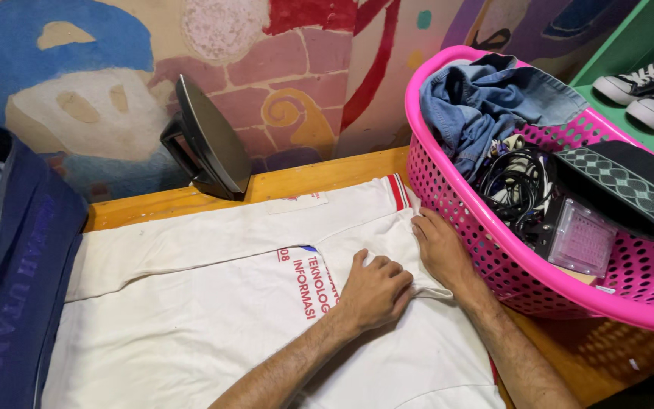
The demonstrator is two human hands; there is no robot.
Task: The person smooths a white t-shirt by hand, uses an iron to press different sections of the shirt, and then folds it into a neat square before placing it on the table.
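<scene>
Wooden table (191, 201) under painted wall | white garment (213, 303) spread flat | left hand (375, 291) curled, pinching fabric taut | right hand (439, 248) flat, pressing beside pink basket (448, 182) | iron (206, 144) parked upright, clear of cloth

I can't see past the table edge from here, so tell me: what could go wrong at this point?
1. The black iron stands upright at the wooden table's back edge, close to the white printed garment; a tug on the cloth might tip it.
2. The pink plastic laundry basket seems to overhang the table's right side, and the right hand works against it; a nudge could slide it off.
</scene>
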